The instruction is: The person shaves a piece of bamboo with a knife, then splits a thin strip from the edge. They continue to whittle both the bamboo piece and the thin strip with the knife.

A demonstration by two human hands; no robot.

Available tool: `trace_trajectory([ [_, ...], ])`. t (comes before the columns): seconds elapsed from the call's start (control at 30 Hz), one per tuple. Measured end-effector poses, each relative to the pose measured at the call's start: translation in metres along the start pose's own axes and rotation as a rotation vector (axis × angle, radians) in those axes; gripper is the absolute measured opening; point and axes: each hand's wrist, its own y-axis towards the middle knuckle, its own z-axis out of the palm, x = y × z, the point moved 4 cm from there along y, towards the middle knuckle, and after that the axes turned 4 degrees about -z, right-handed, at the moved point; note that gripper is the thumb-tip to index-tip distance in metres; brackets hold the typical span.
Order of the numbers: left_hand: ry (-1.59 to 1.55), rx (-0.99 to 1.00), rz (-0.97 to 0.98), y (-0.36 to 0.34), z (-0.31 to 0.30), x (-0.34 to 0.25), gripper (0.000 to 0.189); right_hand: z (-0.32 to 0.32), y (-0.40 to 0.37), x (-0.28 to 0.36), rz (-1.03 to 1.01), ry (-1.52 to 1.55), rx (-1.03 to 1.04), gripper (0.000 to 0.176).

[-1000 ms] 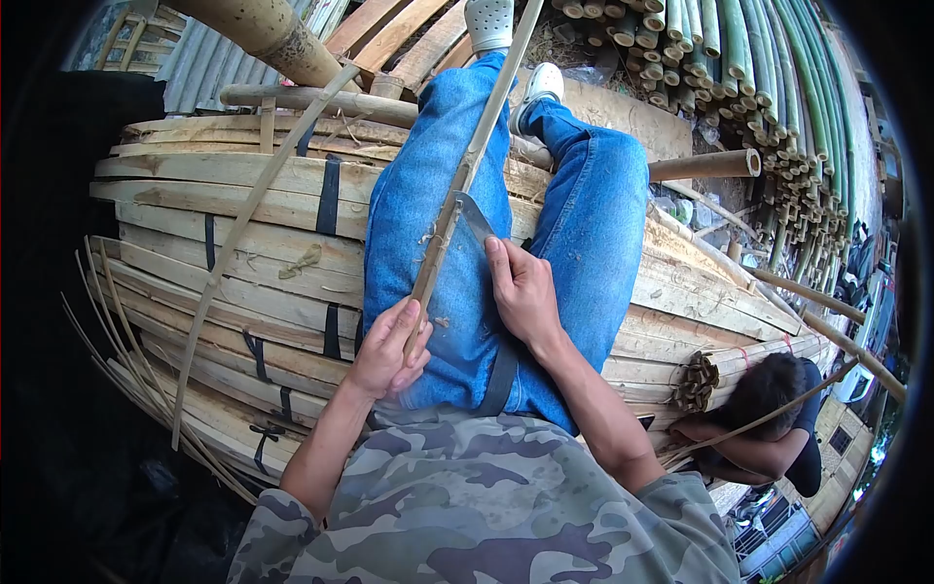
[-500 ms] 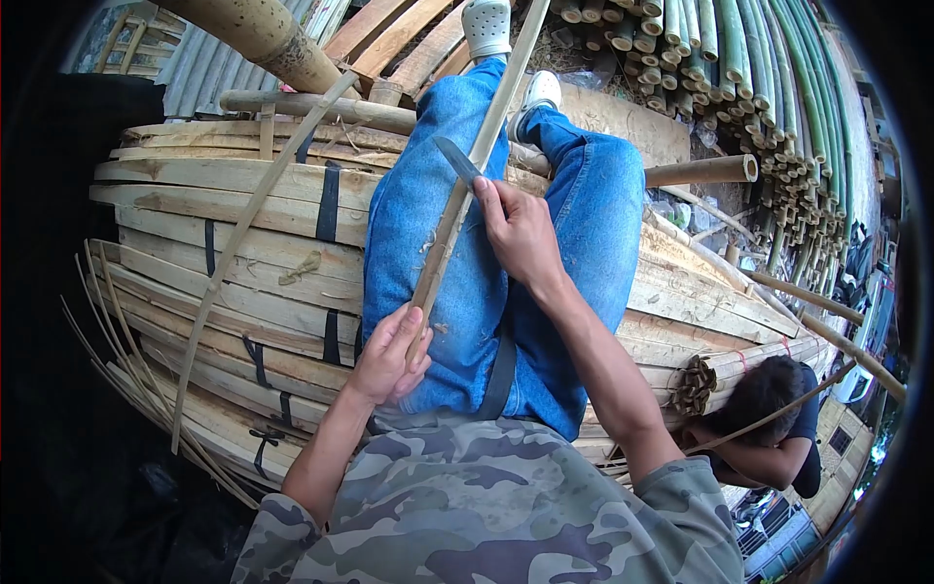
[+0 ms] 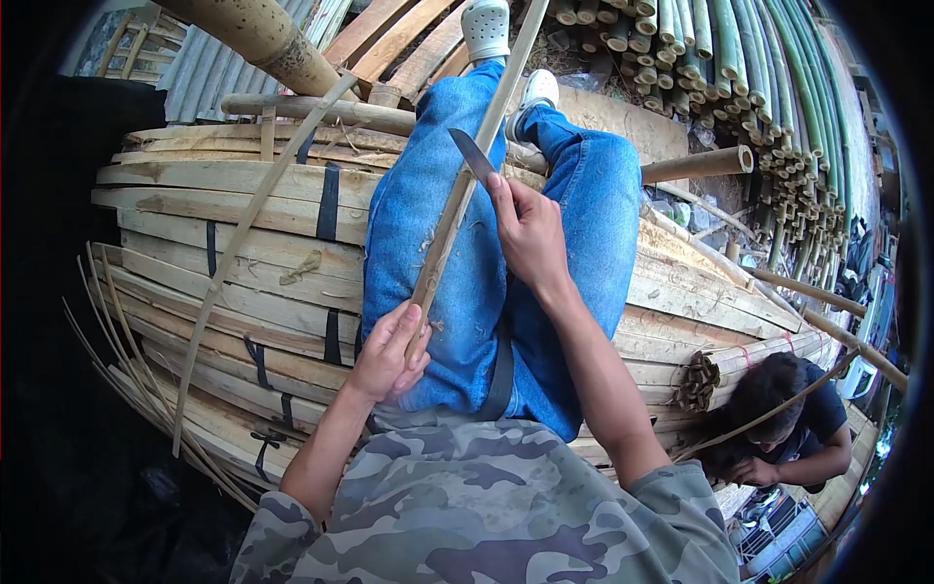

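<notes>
A long bamboo strip (image 3: 454, 214) slants across my jeans, from my lap up past my feet. My left hand (image 3: 391, 352) is closed around its lower end, near my waist. Higher up, my right hand (image 3: 530, 234) grips a knife (image 3: 472, 156), its handle hidden in my fingers and the thumb laid along the back of the blade. The dark blade crosses the strip, its tip pointing up and left. Small shavings (image 3: 435, 248) cling to the strip and to my jeans.
Bundled wooden slats (image 3: 263, 234), bound with black straps, lie beneath me. Another thin strip (image 3: 233, 243) leans across them at left. Green bamboo poles (image 3: 720, 58) are stacked at upper right. A thick pole (image 3: 243, 39) juts in at top left. Another person (image 3: 778, 419) crouches at lower right.
My right hand and the knife have shifted slightly right, and the blade sits at a steeper angle. My left hand stays put. The other person's head and arm have moved.
</notes>
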Motion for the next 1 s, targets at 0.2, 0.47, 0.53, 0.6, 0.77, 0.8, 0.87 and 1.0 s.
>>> trace_trajectory([
  [0.2, 0.024, -0.042, -0.013, 0.002, 0.004, -0.002, 0.033, 0.008, 0.016, -0.007, -0.026, -0.037, 0.014, 0.042],
  [0.47, 0.069, -0.023, -0.007, 0.004, 0.004, 0.001, 0.033, 0.02, -0.044, -0.006, 0.006, 0.017, 0.088, 0.041],
  [0.53, 0.06, -0.024, -0.011, 0.003, 0.003, -0.003, 0.032, 0.023, -0.065, -0.005, 0.006, 0.069, 0.189, 0.041],
  [0.6, 0.045, -0.018, -0.016, 0.004, 0.004, -0.002, 0.031, 0.017, -0.068, -0.001, 0.041, 0.067, 0.212, 0.038],
  [0.77, 0.092, -0.018, 0.029, 0.001, 0.003, -0.001, 0.033, 0.001, -0.016, -0.005, -0.024, -0.019, 0.048, 0.042],
  [0.8, 0.091, -0.018, 0.027, 0.001, 0.004, -0.001, 0.033, -0.002, -0.003, -0.006, -0.037, -0.045, 0.051, 0.042],
  [0.87, 0.076, -0.038, 0.004, 0.002, 0.005, -0.003, 0.032, -0.003, 0.012, -0.005, -0.055, -0.073, 0.052, 0.042],
  [1.0, 0.101, -0.054, 0.025, 0.005, 0.007, -0.004, 0.032, 0.005, 0.009, -0.01, -0.006, -0.05, 0.074, 0.041],
])
